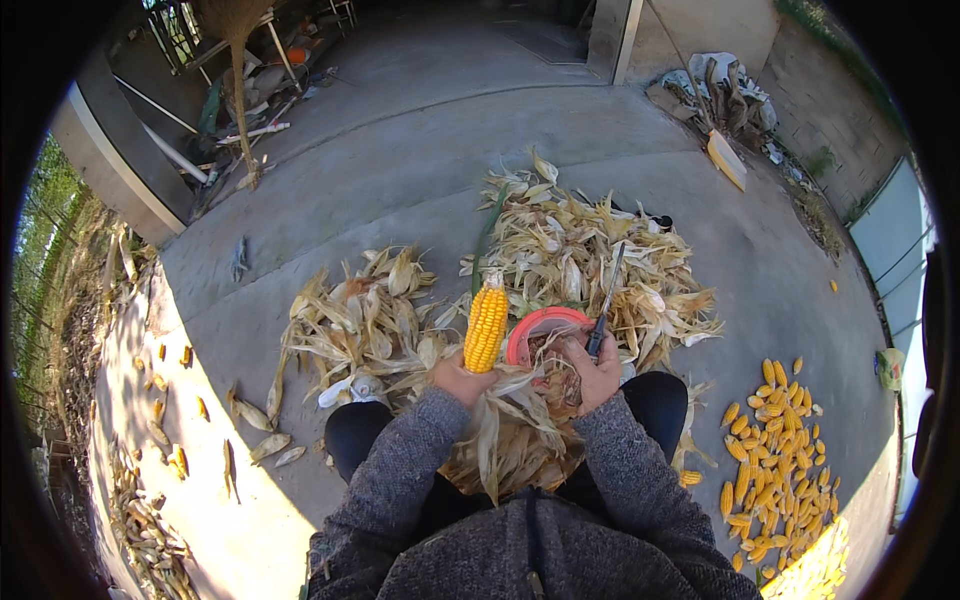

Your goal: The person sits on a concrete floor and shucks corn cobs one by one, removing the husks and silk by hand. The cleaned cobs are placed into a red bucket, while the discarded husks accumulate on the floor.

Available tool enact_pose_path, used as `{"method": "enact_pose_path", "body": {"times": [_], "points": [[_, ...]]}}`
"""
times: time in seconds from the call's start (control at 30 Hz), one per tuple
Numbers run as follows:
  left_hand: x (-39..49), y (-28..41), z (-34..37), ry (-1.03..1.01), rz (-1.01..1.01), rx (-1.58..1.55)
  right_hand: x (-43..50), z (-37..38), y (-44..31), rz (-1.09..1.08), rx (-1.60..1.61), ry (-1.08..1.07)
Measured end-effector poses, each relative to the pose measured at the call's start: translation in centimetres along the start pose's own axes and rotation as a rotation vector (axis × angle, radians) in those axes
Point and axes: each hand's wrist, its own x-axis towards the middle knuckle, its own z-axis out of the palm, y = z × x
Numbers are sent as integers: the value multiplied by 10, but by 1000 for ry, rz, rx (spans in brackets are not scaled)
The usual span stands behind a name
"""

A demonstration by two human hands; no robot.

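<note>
My left hand [465, 381] grips the base of a yellow corn cob [487, 324], held upright with its kernels bare and pale husk leaves [489, 442] hanging below the hand. In my right hand [597, 375] is a screwdriver [600, 334], its dark handle between thumb and fingers and its long shaft pointing up and away. A red-rimmed round container [534, 326] lies between the two hands, partly covered by husks and the right hand. More dry husks lie between my legs.
A large husk heap [600, 247] lies ahead, with a smaller one [360, 319] to the left. Bare cobs [780, 457] are piled at the right; unhusked ears [150, 525] lie far left. A broom [244, 112] and a shovel [726, 160] stand farther off.
</note>
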Motion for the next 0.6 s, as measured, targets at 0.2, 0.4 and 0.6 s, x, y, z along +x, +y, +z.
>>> {"method": "enact_pose_path", "body": {"times": [0.2, 0.4, 0.6], "points": [[-23, 3, 39, -241, 30, 292, 21, -9, 43, -67, -459, -66], [-30, 19, 17, -453, 17, 465, 16, -19, 39, 63, -330, -138], [-36, 38, 6, -546, 128, 445, 7, -22, 16, 256, -116, -170]]}}
